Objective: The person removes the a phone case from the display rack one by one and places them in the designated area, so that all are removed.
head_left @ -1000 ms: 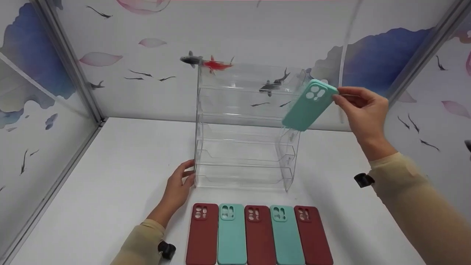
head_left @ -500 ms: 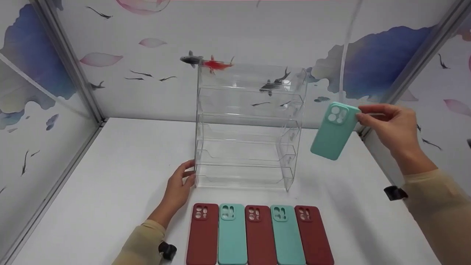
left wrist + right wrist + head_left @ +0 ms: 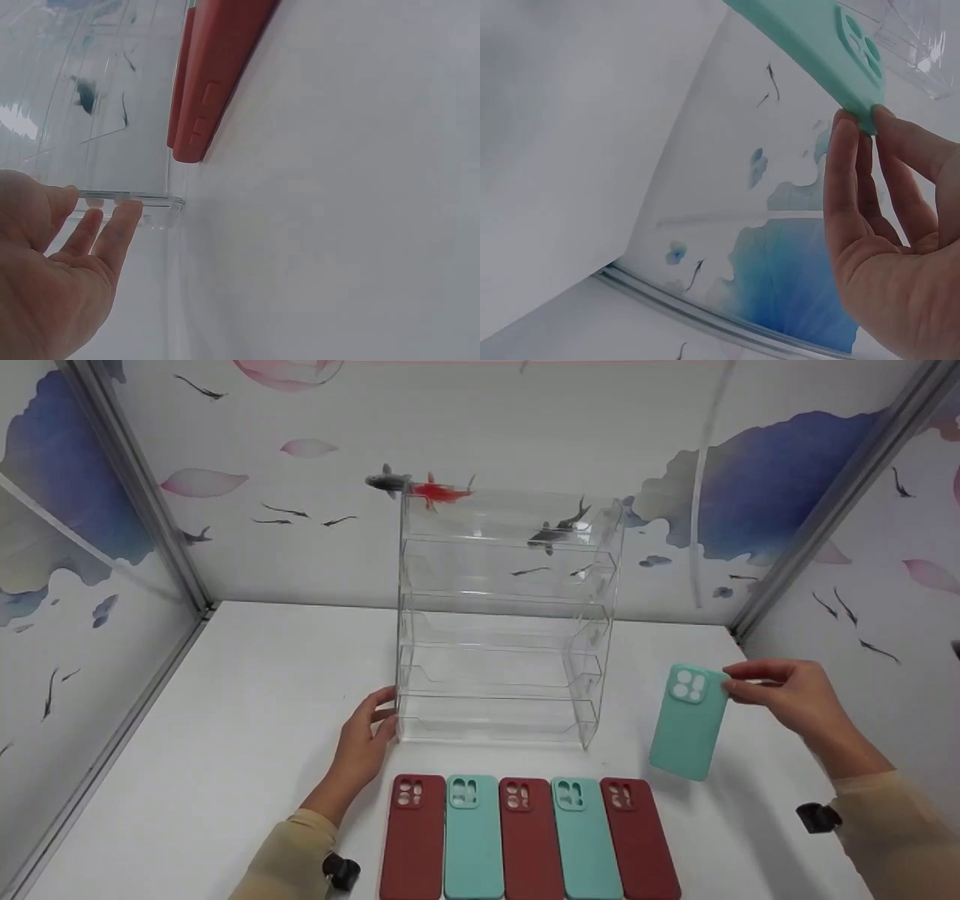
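At the right of the head view, my right hand [image 3: 787,697] pinches a mint-green phone case [image 3: 688,727] by its upper corner. The case hangs tilted above the table, camera cutouts at the top. In the right wrist view, thumb and fingertips meet at the corner of the case [image 3: 802,45]. My left hand [image 3: 366,742] rests with fairly straight fingers against the lower left side of a clear acrylic rack [image 3: 499,705] with several tiers. The left wrist view has those fingertips touching the outer face of the rack's side panel [image 3: 161,201].
Before the rack lies a row of phone cases, dark red and mint alternating: a red case [image 3: 412,847] at the left end, a mint case [image 3: 474,847] beside it, a red case [image 3: 645,847] at the right end. Printed walls [image 3: 300,562] enclose the white table [image 3: 247,682].
My right hand has carried the mint phone case away from the rack's upper right side, rightward and then down toward the table. The left hand stays at the rack.
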`<control>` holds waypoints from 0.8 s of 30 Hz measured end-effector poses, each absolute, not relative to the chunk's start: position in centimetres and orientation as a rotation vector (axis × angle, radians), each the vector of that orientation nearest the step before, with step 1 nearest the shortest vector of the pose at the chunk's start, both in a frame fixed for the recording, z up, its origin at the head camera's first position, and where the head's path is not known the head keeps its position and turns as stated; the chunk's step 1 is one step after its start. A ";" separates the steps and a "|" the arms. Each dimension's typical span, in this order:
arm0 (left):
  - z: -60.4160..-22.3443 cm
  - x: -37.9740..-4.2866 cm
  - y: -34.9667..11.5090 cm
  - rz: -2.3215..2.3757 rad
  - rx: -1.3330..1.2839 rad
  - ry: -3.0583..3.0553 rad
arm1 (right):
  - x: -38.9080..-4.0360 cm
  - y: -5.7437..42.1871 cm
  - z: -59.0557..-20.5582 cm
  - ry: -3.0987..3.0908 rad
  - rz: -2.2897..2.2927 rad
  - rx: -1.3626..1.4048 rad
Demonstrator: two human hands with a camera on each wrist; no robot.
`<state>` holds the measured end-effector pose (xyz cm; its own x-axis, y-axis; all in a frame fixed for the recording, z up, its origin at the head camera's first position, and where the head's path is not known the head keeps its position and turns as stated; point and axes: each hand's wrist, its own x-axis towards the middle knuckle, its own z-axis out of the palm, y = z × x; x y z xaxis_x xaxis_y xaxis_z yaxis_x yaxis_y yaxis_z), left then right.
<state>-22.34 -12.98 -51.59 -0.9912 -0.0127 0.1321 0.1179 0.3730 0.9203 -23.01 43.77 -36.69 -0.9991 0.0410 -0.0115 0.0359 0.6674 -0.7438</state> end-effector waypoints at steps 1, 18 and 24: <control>-51.5 -22.3 -12.9 -1.701 -0.090 -2.503 | -22.8 44.2 -37.1 -2.888 1.269 -0.065; -51.2 -22.3 -13.0 -1.736 -0.035 -2.552 | -20.4 46.9 -44.3 -3.152 1.301 -0.065; -51.2 -22.2 -13.0 -1.740 -0.051 -2.545 | -19.6 46.2 -46.9 -3.145 1.396 -0.104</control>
